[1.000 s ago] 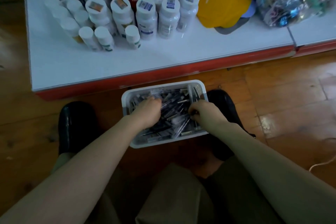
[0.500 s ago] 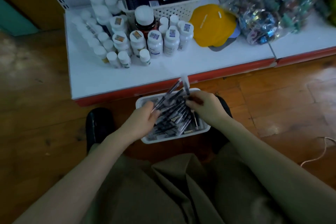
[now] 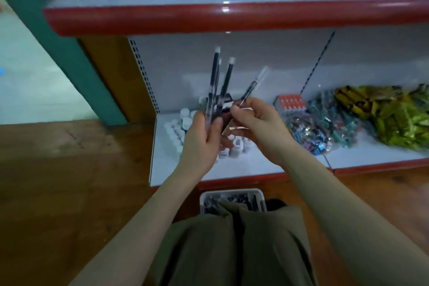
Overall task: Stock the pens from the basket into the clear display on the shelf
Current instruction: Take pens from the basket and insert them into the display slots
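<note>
Pens (image 3: 217,86) fill the left hand (image 3: 204,137)'s grip; right hand (image 3: 257,123) pinches one more. Basket (image 3: 232,194) remains well stocked; clear display unseen.

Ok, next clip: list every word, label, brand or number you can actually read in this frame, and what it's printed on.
No text can be read in this frame.
White bottles on the lower shelf: labels present, too blurred and small to read.
Red box: pale marks in a row, unreadable.
Pens in the left hand: no legible print.
Pen in the right hand: motion-blurred.
Yellow-green packets: dark markings, unreadable.
</note>
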A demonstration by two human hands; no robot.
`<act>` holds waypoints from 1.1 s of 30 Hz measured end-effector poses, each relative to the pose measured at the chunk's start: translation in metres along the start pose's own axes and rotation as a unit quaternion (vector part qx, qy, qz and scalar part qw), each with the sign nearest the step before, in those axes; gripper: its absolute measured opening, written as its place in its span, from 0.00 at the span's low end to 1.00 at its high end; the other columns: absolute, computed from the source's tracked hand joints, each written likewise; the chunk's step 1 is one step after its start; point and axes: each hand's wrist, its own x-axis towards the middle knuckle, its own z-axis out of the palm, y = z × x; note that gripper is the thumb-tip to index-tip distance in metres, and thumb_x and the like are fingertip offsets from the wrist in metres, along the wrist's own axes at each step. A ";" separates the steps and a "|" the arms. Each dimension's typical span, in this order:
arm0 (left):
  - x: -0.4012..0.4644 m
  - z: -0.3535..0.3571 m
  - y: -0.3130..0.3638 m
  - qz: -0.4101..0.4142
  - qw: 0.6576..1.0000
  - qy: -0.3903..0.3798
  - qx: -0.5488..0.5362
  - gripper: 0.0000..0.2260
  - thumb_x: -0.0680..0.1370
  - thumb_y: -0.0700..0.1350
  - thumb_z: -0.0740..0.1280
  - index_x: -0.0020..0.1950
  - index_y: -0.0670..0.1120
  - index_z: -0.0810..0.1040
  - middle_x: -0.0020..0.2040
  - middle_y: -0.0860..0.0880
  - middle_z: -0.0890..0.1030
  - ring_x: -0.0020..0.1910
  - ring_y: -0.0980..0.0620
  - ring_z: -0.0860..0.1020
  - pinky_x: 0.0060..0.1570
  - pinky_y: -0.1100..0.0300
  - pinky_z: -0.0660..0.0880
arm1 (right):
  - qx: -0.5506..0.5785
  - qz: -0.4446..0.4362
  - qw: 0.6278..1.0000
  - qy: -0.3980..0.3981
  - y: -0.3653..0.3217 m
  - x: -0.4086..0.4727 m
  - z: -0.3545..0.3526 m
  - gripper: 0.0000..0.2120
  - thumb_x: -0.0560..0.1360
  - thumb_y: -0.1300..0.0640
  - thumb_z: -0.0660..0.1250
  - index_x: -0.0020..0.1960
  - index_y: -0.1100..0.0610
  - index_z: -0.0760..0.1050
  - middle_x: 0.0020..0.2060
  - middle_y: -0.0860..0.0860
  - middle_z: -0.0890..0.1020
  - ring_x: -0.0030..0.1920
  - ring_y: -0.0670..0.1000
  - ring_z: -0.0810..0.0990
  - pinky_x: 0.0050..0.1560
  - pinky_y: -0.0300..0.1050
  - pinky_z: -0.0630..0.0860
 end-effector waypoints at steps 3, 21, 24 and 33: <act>-0.007 -0.015 0.030 0.045 0.999 0.018 0.014 0.05 0.81 0.43 0.57 0.54 0.43 0.69 0.35 0.55 0.73 0.32 0.60 0.73 0.31 0.70 0.68 | -0.018 -0.017 1.000 -0.008 -0.030 -0.011 0.013 0.02 0.76 0.62 0.65 0.45 0.57 0.74 0.36 0.50 0.83 0.37 0.48 0.80 0.38 0.38 0.77; 0.051 -0.083 0.095 0.102 0.986 0.122 -0.042 0.08 0.81 0.43 0.56 0.43 0.51 0.66 0.33 0.50 0.71 0.28 0.56 0.69 0.30 0.65 0.68 | -0.018 -0.098 0.995 0.017 -0.151 0.048 0.050 0.08 0.78 0.58 0.63 0.40 0.57 0.70 0.36 0.53 0.79 0.33 0.51 0.83 0.34 0.39 0.79; 0.078 -0.102 0.110 0.111 0.981 0.152 -0.052 0.07 0.81 0.44 0.56 0.43 0.49 0.66 0.32 0.48 0.71 0.27 0.56 0.69 0.27 0.66 0.67 | -0.025 -0.121 0.992 0.006 -0.180 0.076 0.065 0.07 0.77 0.60 0.63 0.41 0.57 0.69 0.36 0.53 0.80 0.31 0.50 0.82 0.34 0.38 0.79; 0.124 -0.159 0.127 0.133 0.967 0.208 -0.063 0.07 0.81 0.45 0.55 0.44 0.48 0.66 0.33 0.49 0.71 0.26 0.59 0.69 0.26 0.68 0.69 | -0.041 -0.168 0.985 0.001 -0.246 0.141 0.105 0.03 0.77 0.59 0.63 0.47 0.56 0.68 0.41 0.56 0.80 0.30 0.51 0.83 0.32 0.39 0.79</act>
